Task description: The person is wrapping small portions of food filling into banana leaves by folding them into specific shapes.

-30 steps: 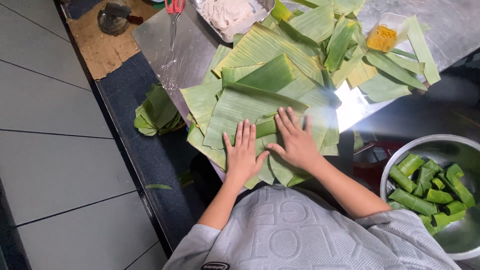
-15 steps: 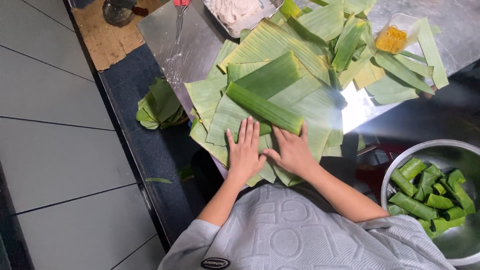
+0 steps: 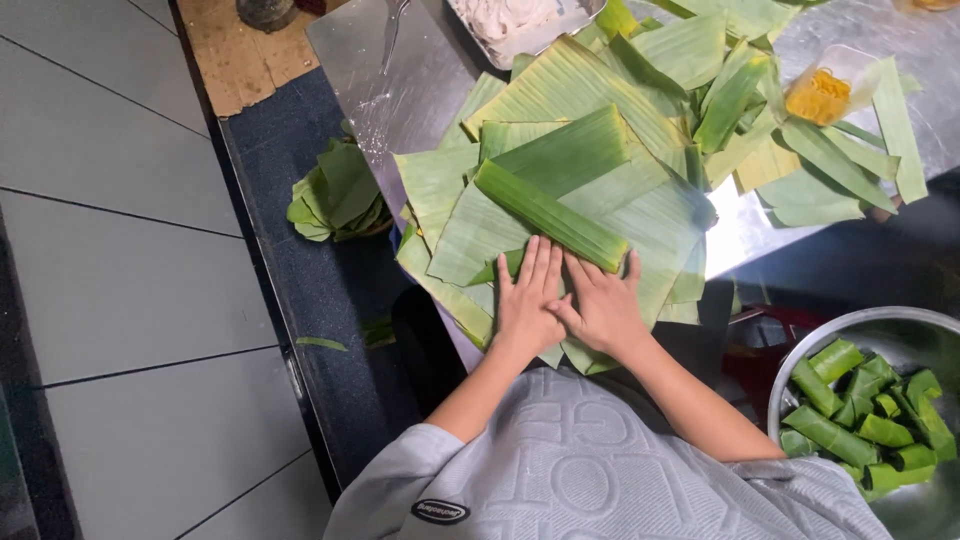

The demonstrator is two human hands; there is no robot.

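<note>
1. Near the front edge of the steel table [image 3: 430, 70], the left hand [image 3: 527, 300] and the right hand [image 3: 600, 305] lie side by side, touching at the thumbs. Both are flat, fingers straight and close together, pressing down and gripping nothing.
2. Under the fingertips sits the rolled banana leaf [image 3: 550, 215], a tight green tube lying on a slant, its near side touching both hands.
3. Beneath the roll is the stack of flat banana leaves [image 3: 560, 90], paler and ribbed, overhanging the table's near edge.
4. To do this roll well, I judge that both palms should push evenly so that the tube stays the same thickness from end to end, with the fingers kept flat to stop the leaf from splitting along its ribs.
5. Far right on the table stands a small clear plastic tub of yellow filling [image 3: 820, 92], half covered by loose leaf strips [image 3: 800, 150].
6. At the far edge is a tray of white mixture [image 3: 520, 20], only partly in view.
7. Near right, a round metal bowl [image 3: 800, 350] holds finished leaf rolls [image 3: 860, 415], short, green and heaped.
8. Left, on the dark floor strip, lies a pile of leaf scraps [image 3: 335, 195].
9. No readable label shows on any container; a small dark oval patch [image 3: 445, 511] sits on the grey sleeve.
</note>
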